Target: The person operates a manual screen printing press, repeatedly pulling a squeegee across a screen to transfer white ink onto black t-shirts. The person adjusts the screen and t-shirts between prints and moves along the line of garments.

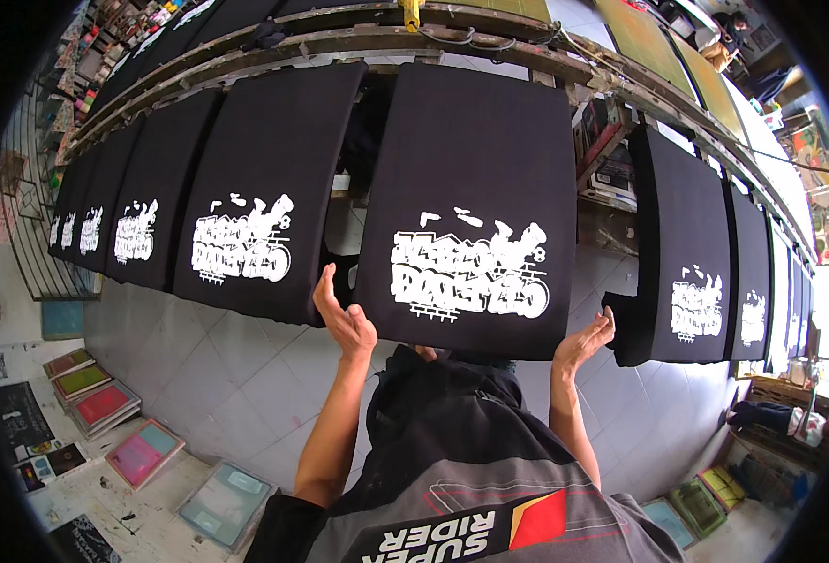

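Observation:
A black fabric panel [471, 150] with a white graffiti-style print lies flat on a board directly before me. My left hand [347, 316] is upright beside its lower left edge, fingers stretched out and apart from the thumb. My right hand [585, 340] is at its lower right corner, fingers extended and slightly bent; whether either hand touches the cloth is unclear. Similar printed black panels [260, 150] continue in a row to the left, and others [686, 216] to the right, beyond a gap.
A metal rail [485, 45] runs behind the boards, above a tiled floor [218, 375]. Coloured screen frames [143, 448] lie at lower left, more [691, 511] at lower right. A wire rack [25, 197] stands far left. Another person [724, 47] is at upper right.

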{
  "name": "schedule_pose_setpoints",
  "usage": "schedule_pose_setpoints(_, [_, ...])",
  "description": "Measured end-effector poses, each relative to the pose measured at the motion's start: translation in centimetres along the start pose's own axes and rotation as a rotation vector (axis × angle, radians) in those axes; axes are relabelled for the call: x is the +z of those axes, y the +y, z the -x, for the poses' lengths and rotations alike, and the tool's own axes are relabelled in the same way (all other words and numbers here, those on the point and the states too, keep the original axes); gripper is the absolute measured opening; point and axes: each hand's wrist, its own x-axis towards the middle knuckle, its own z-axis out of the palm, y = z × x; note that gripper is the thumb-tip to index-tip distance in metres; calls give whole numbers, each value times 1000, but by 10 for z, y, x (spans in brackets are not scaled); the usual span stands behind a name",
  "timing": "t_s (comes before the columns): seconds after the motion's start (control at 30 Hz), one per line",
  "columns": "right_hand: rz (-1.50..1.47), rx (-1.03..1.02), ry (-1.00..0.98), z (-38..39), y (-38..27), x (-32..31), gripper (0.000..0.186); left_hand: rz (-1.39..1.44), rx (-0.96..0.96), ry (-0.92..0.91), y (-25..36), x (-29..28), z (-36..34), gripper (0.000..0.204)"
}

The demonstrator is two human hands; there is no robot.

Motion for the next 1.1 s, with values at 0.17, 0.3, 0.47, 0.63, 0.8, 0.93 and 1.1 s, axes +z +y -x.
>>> schedule_pose_setpoints(0.17, [19, -159, 8, 5, -9, 10, 56, 20, -42, -65, -3, 9, -4, 72])
schedule_pose_setpoints(0.3, [111, -204, -9, 5, -11, 7, 53, 49, -135, -59, -7, 12, 3, 66])
schedule_pose_setpoints(0.47, [157, -252, 17, 6, -17, 6, 57, 39, -158, -117, -6, 9, 5, 62])
schedule_pose_setpoints(0.63, [135, -217, 17, 3, -20, 9, 57, 63, -151, -125, -4, 10, 1, 62])
schedule_pose_setpoints(0.8, [121, -201, 6, 5, -24, 8, 58, 47, -141, -151, -4, 8, -1, 61])
schedule_pose_setpoints(0.93, [124, -171, -24, 6, -22, 7, 55, 102, -163, -152, -4, 8, -1, 62])
schedule_pose_setpoints(1.1, [157, -155, -41, 5, -20, 6, 54, 115, -151, -168, -3, 7, -4, 61])
